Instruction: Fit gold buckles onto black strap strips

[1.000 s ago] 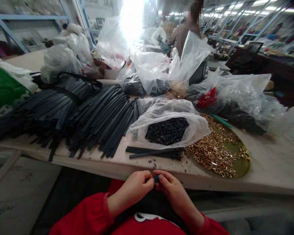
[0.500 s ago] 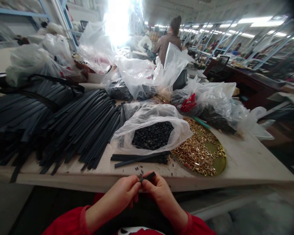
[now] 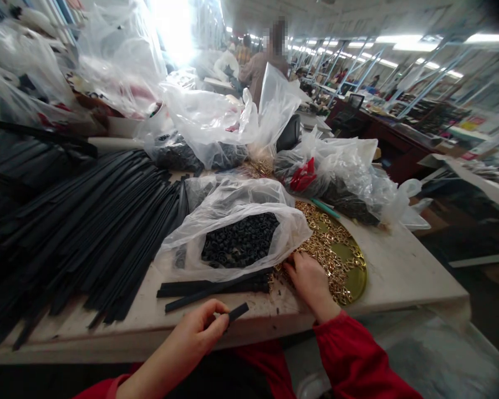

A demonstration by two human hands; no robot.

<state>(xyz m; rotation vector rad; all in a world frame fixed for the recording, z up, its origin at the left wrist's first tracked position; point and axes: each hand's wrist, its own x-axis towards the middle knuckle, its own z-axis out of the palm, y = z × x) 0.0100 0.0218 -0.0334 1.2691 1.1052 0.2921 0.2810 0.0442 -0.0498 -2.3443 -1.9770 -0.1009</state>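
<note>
Near the table's front edge, my left hand [image 3: 205, 327] pinches a black strap [image 3: 239, 312], its short end sticking out past the thumb and forefinger. My right hand [image 3: 310, 280] reaches down at the near left rim of a round gold tray [image 3: 360, 277], fingers curled in among small gold metal pieces [image 3: 320, 238]. What those fingertips hold, if anything, is hidden. Just left of them, several black straps [image 3: 216, 288] lie in a small stack. Behind the stack, a clear plastic bag [image 3: 170, 244] stands open over small black loops [image 3: 241, 238].
A large fan of long black strips [image 3: 103, 221] covers the table's left side. Filled plastic bags [image 3: 341, 166] line the back. A teal tool [image 3: 324, 208] lies behind the tray. Another person [image 3: 255, 72] stands beyond the table.
My right hand has let go of the strap and moved right and forward to the gold tray. My left hand keeps the strap, slightly further left. The view has shifted.
</note>
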